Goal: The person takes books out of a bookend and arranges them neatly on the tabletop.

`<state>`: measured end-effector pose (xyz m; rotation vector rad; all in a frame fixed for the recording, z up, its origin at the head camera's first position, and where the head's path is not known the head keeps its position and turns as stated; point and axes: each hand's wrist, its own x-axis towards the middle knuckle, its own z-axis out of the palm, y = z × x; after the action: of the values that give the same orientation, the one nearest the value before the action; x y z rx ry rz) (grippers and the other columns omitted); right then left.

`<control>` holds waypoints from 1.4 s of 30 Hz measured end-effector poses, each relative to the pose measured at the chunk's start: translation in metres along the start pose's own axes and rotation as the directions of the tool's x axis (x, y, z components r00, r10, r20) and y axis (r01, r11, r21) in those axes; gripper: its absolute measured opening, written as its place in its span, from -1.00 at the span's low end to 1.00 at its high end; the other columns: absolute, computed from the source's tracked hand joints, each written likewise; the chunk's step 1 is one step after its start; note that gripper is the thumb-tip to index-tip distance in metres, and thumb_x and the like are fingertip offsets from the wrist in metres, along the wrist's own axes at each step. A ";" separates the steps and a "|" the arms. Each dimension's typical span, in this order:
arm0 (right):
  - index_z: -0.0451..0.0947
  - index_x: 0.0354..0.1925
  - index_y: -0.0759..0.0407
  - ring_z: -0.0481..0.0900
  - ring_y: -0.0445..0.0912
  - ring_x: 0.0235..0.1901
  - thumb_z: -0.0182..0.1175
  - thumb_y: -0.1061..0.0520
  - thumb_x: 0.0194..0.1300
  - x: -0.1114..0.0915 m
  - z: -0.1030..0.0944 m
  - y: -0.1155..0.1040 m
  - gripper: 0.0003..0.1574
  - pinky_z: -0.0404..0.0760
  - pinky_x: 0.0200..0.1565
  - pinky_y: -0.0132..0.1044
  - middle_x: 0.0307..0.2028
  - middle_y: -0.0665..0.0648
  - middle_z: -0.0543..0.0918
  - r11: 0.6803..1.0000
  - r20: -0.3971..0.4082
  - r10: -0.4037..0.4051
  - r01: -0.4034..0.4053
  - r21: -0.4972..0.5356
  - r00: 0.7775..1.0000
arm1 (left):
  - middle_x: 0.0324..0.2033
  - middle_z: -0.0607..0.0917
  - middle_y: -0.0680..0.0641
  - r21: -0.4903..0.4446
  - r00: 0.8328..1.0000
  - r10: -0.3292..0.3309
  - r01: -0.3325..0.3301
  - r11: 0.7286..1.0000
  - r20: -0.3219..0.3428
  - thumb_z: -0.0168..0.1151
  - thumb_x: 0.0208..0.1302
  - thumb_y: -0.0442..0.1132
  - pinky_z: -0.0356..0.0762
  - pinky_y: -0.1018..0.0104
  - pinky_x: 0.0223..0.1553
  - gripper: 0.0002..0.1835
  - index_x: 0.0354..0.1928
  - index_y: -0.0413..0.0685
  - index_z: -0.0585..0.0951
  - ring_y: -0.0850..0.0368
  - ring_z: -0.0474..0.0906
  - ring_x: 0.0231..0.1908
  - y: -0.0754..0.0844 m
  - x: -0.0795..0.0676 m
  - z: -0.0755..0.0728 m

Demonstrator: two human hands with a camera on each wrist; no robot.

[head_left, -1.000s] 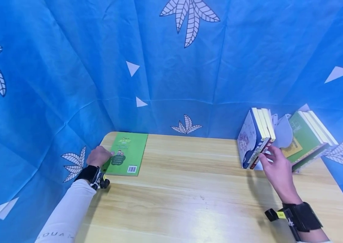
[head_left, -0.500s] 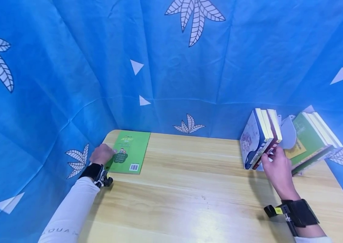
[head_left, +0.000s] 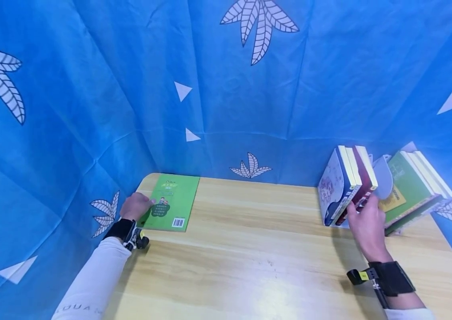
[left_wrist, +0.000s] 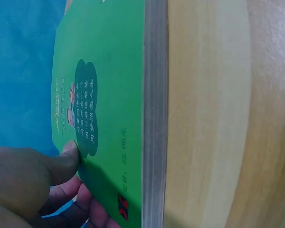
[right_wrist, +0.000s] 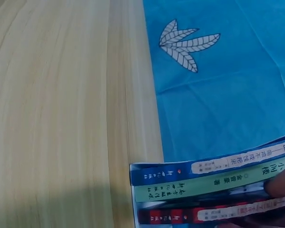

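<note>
A green book (head_left: 175, 200) lies back cover up at the table's left end. My left hand (head_left: 135, 206) pinches its left edge; in the left wrist view the thumb (left_wrist: 66, 161) is on the cover and the fingers curl at the edge. At the right, books stand in a white bookend. My right hand (head_left: 370, 229) grips a red-spined book (right_wrist: 168, 216), which stands apart from a blue-spined book (right_wrist: 168, 175) and a pale green-spined book (right_wrist: 171, 189). In the right wrist view the thumb reaches into that gap; the other fingers are mostly hidden.
Several green-covered books (head_left: 410, 186) lean to the right beside my right hand. A white divider (head_left: 382, 175) stands between them and the red-spined book. Blue cloth (head_left: 250, 89) with leaf prints hangs behind and left of the wooden table (head_left: 250, 240).
My right hand has shifted the red-spined book to the right, opening a gap beside the pale green-spined one. The left hand keeps its hold on the green book; the view has shifted slightly.
</note>
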<state>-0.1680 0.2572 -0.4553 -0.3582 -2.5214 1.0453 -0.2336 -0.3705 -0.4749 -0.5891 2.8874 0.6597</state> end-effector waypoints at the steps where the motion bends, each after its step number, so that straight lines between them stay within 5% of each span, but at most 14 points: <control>1: 0.23 0.30 0.53 0.62 0.60 -0.04 0.09 0.15 0.50 0.000 0.001 0.000 -0.40 0.69 -0.13 0.36 0.04 0.74 0.56 1.000 -0.006 0.002 -0.002 -0.004 1.000 | 0.20 0.66 -0.38 0.001 1.000 0.002 -0.002 1.000 -0.004 0.18 0.49 0.02 0.54 -0.11 -0.05 -0.47 0.23 -0.29 0.60 -0.33 0.62 0.11 0.000 -0.001 0.001; 9: 0.26 0.19 0.55 0.64 0.60 -0.19 0.11 0.11 0.51 0.003 0.006 0.003 -0.44 0.71 -0.35 0.28 -0.11 0.75 0.58 0.999 -0.049 0.030 -0.031 -0.016 0.998 | 0.10 0.71 -0.38 -0.004 0.999 0.017 -0.018 1.000 -0.048 0.21 0.49 0.01 0.53 -0.04 -0.14 -0.50 0.14 -0.33 0.64 -0.29 0.66 0.01 -0.001 -0.003 0.005; 20: 0.32 0.09 0.53 0.68 0.46 -0.39 0.16 0.13 0.47 -0.002 -0.004 0.007 -0.51 0.62 -0.65 -0.12 -0.22 0.65 0.62 1.000 -0.058 -0.006 0.005 -0.008 0.998 | -0.05 0.74 -0.35 -0.034 0.994 0.005 -0.009 0.999 -0.105 0.22 0.46 0.03 0.40 0.14 -0.35 -0.52 0.02 -0.32 0.65 -0.16 0.64 -0.20 -0.004 -0.005 0.010; 27: 0.33 0.04 0.53 0.67 0.38 -0.50 0.18 0.13 0.45 -0.014 -0.014 0.008 -0.53 0.49 -0.71 -0.26 -0.32 0.63 0.63 0.999 -0.080 -0.031 0.028 -0.032 0.996 | 0.03 0.67 -0.43 0.006 0.992 0.024 -0.024 1.000 -0.127 0.32 0.36 0.12 0.51 -0.02 -0.27 -0.35 0.14 -0.35 0.50 -0.31 0.64 -0.07 0.003 -0.015 0.008; 32: 0.36 0.02 0.54 0.67 0.53 -0.38 0.20 0.15 0.42 -0.023 -0.021 0.008 -0.54 0.55 -0.61 -0.05 -0.26 0.69 0.64 0.997 -0.134 -0.074 0.070 -0.039 0.988 | 0.12 0.61 -0.50 0.049 0.984 0.085 -0.078 0.996 -0.159 0.38 0.27 0.21 0.57 -0.17 -0.16 -0.13 0.31 -0.39 0.40 -0.42 0.62 0.03 0.009 -0.021 0.009; 37: 0.34 0.06 0.56 0.65 0.63 -0.22 0.19 0.15 0.43 -0.033 -0.031 0.005 -0.51 0.62 -0.42 0.35 -0.16 0.76 0.62 0.997 -0.143 -0.074 0.069 -0.039 0.987 | 0.14 0.60 -0.51 0.056 0.970 0.167 -0.159 0.986 -0.178 0.32 0.33 0.16 0.57 -0.06 -0.24 -0.14 0.37 -0.42 0.38 -0.35 0.61 -0.01 0.018 -0.029 0.013; 42: 0.32 0.10 0.58 0.64 0.65 -0.20 0.19 0.17 0.43 -0.039 -0.041 -0.001 -0.48 0.62 -0.49 0.31 -0.13 0.79 0.61 0.995 -0.161 -0.092 0.084 -0.055 0.983 | 0.08 0.64 -0.45 0.027 0.957 0.229 -0.228 0.973 -0.175 0.35 0.31 0.14 0.54 0.03 -0.31 -0.13 0.41 -0.38 0.37 -0.27 0.60 -0.08 0.032 -0.038 0.015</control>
<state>-0.1149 0.2670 -0.4383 -0.3287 -2.3955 0.8858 -0.2106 -0.3240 -0.4681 -0.3294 3.1560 0.6560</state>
